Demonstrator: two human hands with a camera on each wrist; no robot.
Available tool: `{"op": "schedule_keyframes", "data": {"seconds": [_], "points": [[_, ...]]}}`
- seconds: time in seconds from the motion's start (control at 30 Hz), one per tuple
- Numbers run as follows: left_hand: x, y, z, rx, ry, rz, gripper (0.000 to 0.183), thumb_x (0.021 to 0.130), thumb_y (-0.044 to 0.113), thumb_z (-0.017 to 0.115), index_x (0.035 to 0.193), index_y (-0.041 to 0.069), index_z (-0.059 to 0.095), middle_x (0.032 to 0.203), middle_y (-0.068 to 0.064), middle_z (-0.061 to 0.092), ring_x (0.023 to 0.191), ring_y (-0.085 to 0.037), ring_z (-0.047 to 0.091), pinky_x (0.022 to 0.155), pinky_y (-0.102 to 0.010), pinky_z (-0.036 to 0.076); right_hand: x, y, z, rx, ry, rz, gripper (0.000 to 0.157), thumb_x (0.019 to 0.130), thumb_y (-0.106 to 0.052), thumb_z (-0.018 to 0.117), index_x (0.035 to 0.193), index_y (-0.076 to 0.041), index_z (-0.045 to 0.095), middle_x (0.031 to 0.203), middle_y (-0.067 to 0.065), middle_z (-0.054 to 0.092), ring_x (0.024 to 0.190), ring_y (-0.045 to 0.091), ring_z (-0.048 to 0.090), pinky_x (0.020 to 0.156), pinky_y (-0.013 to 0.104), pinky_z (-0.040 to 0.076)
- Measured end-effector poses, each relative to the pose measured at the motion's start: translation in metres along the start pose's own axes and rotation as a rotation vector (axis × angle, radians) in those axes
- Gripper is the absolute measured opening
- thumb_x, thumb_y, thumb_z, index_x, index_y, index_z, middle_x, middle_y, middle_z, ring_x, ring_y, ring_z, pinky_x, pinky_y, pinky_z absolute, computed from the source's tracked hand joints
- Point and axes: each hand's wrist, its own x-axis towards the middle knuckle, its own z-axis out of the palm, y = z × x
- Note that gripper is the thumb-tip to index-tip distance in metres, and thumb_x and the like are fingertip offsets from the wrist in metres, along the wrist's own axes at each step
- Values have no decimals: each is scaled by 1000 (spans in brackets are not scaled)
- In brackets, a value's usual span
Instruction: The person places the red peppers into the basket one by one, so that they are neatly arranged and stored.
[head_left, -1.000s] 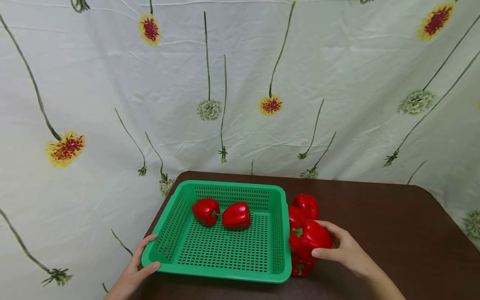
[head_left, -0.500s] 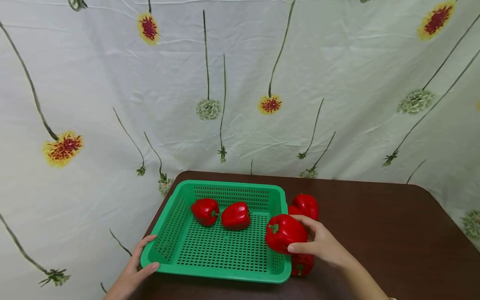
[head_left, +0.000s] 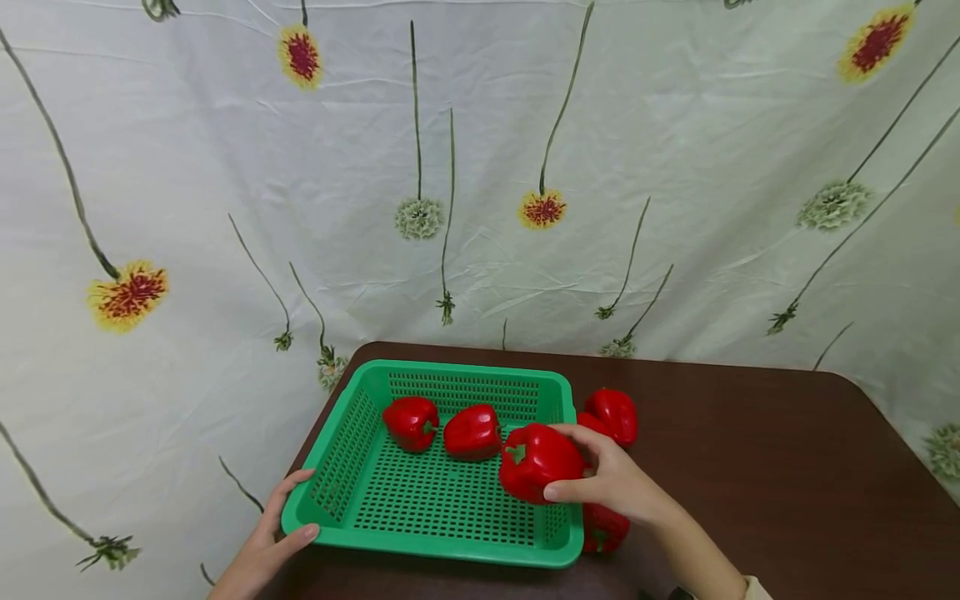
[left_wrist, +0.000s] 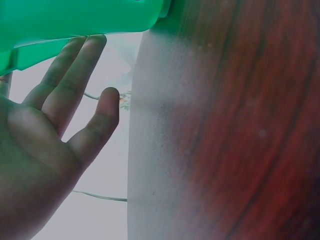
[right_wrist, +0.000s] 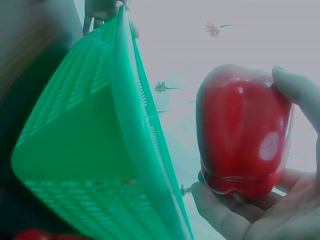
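A green plastic basket (head_left: 442, 542) sits on the dark table. My left hand (head_left: 264, 542) grips its near left corner, thumb and one finger over the rim; in the left wrist view other fingers (left_wrist: 65, 85) reach under the green edge. Above the basket's right side, my right hand (head_left: 611, 479) holds a red bell pepper (head_left: 540, 462), green stem pointing left. The right wrist view shows the thumb and fingers around that pepper (right_wrist: 245, 130), apart from the rim. Two red bell peppers lie inside the basket, one to the left (head_left: 412, 423), another beside it (head_left: 472, 433).
Right of the basket several more red bell peppers lie on the table: one at the back (head_left: 613, 414), one partly hidden beside it (head_left: 591, 423), one near the front (head_left: 604, 528). The brown table (head_left: 780, 483) extends to the right. Behind it hangs a flowered cloth (head_left: 480, 275).
My right hand has carried the bell pepper left from the group beside the basket, over the right rim to above the basket. The left hand and the basket have stayed in place.
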Motion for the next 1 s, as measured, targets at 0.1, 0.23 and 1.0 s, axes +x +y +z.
{"op": "schedule_keyframes", "data": {"seconds": [0.1,0.23,1.0], "points": [[0,0,0,-4,-4,-3,60,99,3,50,147,13,16,144,-37,23,108,0,56,82,-23,49,6,-2,4,-12,-6,-8,60,86,-17,74,137,-2,48,129,16,54,112,33,54,80,44,54],[0,1,0,-11,-4,-18,60,100,4,50,147,14,15,145,-36,22,108,1,55,82,-23,49,15,-8,10,-41,0,-2,59,85,-20,76,136,-6,50,128,13,56,112,32,54,79,43,55],[1,1,-1,-4,-5,-35,61,100,6,51,147,12,13,146,-36,21,107,3,54,83,-23,49,60,-37,44,-25,-103,41,63,83,-24,76,138,-8,49,124,9,58,110,27,55,80,41,54]]}}
